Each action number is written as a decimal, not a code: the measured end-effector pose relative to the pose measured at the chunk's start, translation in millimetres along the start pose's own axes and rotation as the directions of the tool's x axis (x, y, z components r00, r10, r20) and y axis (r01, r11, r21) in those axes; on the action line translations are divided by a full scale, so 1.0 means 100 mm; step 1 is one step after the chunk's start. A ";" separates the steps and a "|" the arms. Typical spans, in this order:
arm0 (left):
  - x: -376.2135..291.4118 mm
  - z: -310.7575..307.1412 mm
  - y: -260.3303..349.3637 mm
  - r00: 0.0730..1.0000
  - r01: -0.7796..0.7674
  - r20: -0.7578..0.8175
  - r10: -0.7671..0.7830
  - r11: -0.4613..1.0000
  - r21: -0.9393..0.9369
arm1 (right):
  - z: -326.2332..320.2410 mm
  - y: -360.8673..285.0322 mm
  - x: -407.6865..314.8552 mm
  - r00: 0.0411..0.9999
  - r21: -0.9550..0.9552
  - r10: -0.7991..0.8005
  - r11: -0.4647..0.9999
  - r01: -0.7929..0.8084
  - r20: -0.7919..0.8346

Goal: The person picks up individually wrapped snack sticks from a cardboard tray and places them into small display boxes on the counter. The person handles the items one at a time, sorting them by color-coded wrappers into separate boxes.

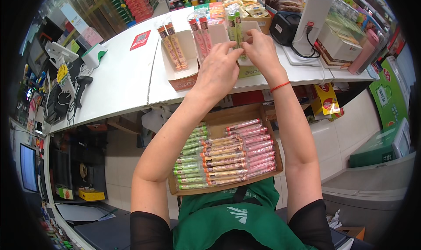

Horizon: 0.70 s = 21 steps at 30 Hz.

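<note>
Two green-wrapped candy tubes (234,26) stand in the rightmost cardboard display box (249,71) on the counter. My left hand (218,69) pinches low on these tubes from the left. From the right, my right hand (262,51), with a red cord at its wrist, grips the same tubes; the fingers partly hide them. Left of my hands, two pink tubes (201,34) lean in a middle box, largely covered by my left hand. Two orange-yellow tubes (172,47) lean in the left display box (189,46). Below my forearms, an open carton (223,115) rests on my lap.
Rows of green tubes (190,161), orange tubes (225,158) and pink tubes (261,151) fill much of the carton. A white upright device (310,23) with cables stands right on the white counter (126,75). A barcode scanner (81,88) sits left. Snack boxes (263,21) line the back.
</note>
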<state>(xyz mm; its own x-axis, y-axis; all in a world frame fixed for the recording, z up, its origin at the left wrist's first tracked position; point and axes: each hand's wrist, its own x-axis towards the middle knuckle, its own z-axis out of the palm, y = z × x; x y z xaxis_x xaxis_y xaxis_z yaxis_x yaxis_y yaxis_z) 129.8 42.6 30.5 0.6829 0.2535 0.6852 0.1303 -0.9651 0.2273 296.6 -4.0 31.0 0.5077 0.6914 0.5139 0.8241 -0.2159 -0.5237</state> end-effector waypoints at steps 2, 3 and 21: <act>0.01 -0.01 0.00 1.000 -0.002 -0.005 0.002 1.000 -0.005 | -0.05 -0.01 -0.01 1.000 -0.041 0.000 0.999 0.001 0.015; 0.01 -0.01 0.01 1.000 -0.001 -0.007 0.001 1.000 -0.007 | -0.07 -0.03 -0.02 1.000 -0.061 0.000 0.998 0.002 0.023; -0.32 -0.39 0.34 0.944 0.302 0.049 -0.325 0.797 -0.523 | -0.57 -0.59 -0.83 0.995 0.437 -0.084 0.898 0.054 0.049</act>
<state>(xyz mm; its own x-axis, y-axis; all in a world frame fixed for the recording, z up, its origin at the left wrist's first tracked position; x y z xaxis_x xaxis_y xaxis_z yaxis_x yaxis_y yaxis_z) 84.5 4.7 43.3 0.6380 0.5499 0.5390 -0.0664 -0.6581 0.7500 220.0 -88.1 58.1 0.4238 0.7400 0.5223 0.6577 0.1450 -0.7392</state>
